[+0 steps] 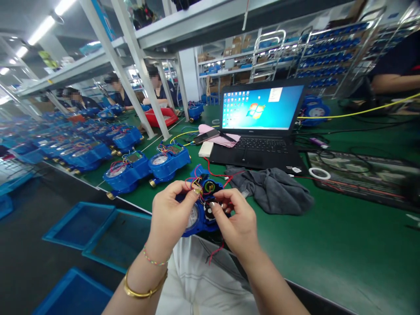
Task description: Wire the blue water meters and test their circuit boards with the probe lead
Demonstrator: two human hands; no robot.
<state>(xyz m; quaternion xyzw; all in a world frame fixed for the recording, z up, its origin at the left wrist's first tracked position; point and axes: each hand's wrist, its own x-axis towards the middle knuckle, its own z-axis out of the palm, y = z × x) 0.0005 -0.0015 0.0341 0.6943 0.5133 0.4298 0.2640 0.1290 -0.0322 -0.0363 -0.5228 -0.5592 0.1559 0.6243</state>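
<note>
At the near edge of the green workbench (344, 249), the head view shows both hands busy over a blue water meter (201, 218) held just above the person's lap. The left hand (169, 214) wraps the meter's left side from below, its thumb and forefinger pinching a bundle of thin coloured wires (196, 183) at the top. The right hand (238, 218) closes in from the right, fingertips pressed together on a small dark part beside the round opening. A red wire (216, 174) loops up and away toward the laptop (259, 127), and another strand hangs down below the meter.

Just beyond lies a crumpled grey cloth (272, 190); to the left, rows of blue meters (147, 166) run far down the bench, with blue trays (95, 232) on the floor.

The thin leads look fragile: a hard tug from either pinch could pull one off its joint. The loose red loop could snag on the cloth. Held off the bench, the meter could slip if the left grip loosens.
</note>
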